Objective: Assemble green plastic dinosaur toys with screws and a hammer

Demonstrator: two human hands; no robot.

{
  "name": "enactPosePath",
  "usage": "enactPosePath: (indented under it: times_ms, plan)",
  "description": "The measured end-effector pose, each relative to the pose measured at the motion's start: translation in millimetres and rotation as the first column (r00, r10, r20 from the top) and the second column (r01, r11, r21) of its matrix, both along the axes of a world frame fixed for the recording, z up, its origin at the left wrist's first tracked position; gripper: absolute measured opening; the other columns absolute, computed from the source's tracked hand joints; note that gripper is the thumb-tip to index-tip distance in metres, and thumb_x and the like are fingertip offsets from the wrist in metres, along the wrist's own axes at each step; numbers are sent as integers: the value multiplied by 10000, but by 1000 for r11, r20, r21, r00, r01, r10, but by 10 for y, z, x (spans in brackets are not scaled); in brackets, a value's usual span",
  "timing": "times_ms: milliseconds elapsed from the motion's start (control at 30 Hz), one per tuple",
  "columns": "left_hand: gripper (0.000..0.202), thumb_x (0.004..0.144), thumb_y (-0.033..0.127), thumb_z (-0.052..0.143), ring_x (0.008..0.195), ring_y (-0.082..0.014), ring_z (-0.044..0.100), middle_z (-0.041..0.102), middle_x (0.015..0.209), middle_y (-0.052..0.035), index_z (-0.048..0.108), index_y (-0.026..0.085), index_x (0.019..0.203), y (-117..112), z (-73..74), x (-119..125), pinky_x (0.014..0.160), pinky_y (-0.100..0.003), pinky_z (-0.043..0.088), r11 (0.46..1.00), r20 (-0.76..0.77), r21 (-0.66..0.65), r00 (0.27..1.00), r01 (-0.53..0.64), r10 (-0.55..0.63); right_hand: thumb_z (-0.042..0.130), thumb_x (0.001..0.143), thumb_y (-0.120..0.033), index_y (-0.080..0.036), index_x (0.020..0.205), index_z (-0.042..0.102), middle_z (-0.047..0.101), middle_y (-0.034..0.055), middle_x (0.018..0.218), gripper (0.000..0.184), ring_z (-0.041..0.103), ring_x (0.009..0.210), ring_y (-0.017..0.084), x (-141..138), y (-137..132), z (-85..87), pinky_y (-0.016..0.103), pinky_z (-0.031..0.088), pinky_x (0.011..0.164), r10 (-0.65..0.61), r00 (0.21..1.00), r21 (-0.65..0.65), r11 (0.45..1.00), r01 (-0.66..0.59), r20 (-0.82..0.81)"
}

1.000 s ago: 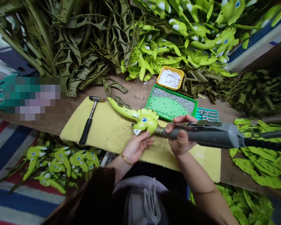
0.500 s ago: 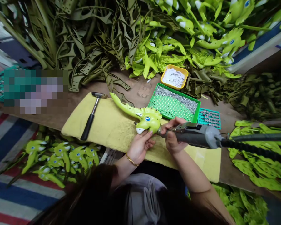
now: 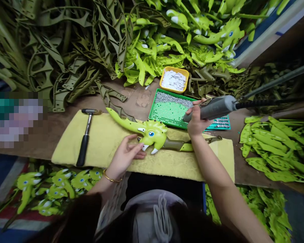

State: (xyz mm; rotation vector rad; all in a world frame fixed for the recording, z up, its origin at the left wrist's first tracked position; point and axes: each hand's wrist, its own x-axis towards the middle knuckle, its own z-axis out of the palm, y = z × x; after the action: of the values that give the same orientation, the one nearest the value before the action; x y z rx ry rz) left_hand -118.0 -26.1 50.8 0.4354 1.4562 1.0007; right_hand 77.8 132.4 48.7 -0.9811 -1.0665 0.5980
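A lime-green dinosaur toy (image 3: pixel 152 133) with a blue eye lies on a yellow towel (image 3: pixel 108 138). My left hand (image 3: pixel 125 155) rests by its beak, fingertips pinched at the white tip. My right hand (image 3: pixel 196 118) is wrapped round a grey powered screwdriver (image 3: pixel 212 108), whose tip hangs over the green screw tray (image 3: pixel 171 111). A dark cable runs from the tool to the right.
A black-handled hammer (image 3: pixel 84 138) lies on the towel's left. A yellow tub of white pieces (image 3: pixel 174 80) stands behind the tray, a teal tray (image 3: pixel 219 122) beside it. Olive and lime plastic parts (image 3: pixel 91 50) are heaped at the back and right; finished toys (image 3: pixel 53 185) lie below left.
My right hand lifted the screwdriver off the toy and carried it back over the green screw tray. My left hand slid left to the toy's beak. The view shifted.
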Motion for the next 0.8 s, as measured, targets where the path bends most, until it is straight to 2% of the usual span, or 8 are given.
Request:
enactPosePath:
  times_ms: [133, 267, 367, 467, 567, 667, 800]
  plan:
    - [616, 615, 341, 834, 580, -182, 697, 696, 749, -22, 492, 157, 1093, 93, -5, -11, 582, -284, 606, 999, 37, -22, 999, 30, -29, 660, 718, -548, -215, 963, 533, 598, -24, 787, 432, 532, 458, 69, -24, -38, -53, 270, 480, 468, -35, 999, -12, 999, 36, 28]
    - [542, 580, 368, 849, 631, -182, 698, 695, 750, -20, 545, 151, 974, 141, -53, -25, 629, -302, 611, 997, 64, -7, 995, 75, -75, 669, 724, -526, -219, 1003, 531, 593, -25, 792, 437, 545, 466, 73, -8, -17, -11, 267, 476, 469, -5, 1000, -11, 1000, 5, 31]
    - [505, 561, 384, 858, 661, -184, 697, 693, 729, -20, 529, 160, 872, 141, -75, 49, 680, -327, 610, 996, 107, 6, 990, 90, -90, 667, 751, -469, -231, 1056, 523, 597, -13, 846, 413, 560, 476, 74, 32, -66, 121, 271, 483, 486, 36, 999, 42, 998, -36, -2]
    - [505, 559, 393, 859, 650, -182, 690, 677, 691, -1, 505, 174, 845, 101, -98, 243, 666, -338, 606, 997, 158, 14, 985, 73, -74, 612, 789, -493, -257, 1101, 517, 579, -12, 872, 403, 525, 456, 52, 68, -247, 295, 252, 465, 460, 67, 998, 103, 993, -64, -19]
    - [518, 528, 390, 871, 603, -157, 668, 665, 668, 22, 504, 180, 828, 61, -130, 469, 625, -312, 600, 1000, 190, 8, 982, 17, -18, 585, 805, -511, -286, 1118, 523, 567, -18, 867, 391, 507, 445, 43, 69, -475, 391, 234, 444, 429, 155, 988, 79, 984, -157, 22]
    - [534, 498, 392, 880, 600, -150, 664, 679, 686, 19, 510, 181, 820, 49, -152, 593, 614, -295, 594, 1000, 209, -5, 978, -14, 15, 602, 803, -485, -303, 1115, 533, 564, -22, 864, 368, 521, 453, 43, 50, -605, 368, 229, 454, 432, 216, 976, 80, 973, -217, 27]
    - [538, 494, 382, 882, 632, -161, 671, 684, 699, 11, 511, 182, 829, 49, -174, 599, 620, -300, 594, 1000, 205, -7, 978, -24, 25, 631, 800, -418, -308, 1112, 542, 555, -32, 850, 343, 534, 471, 48, 39, -616, 202, 228, 465, 444, 295, 955, 80, 953, -293, -19]
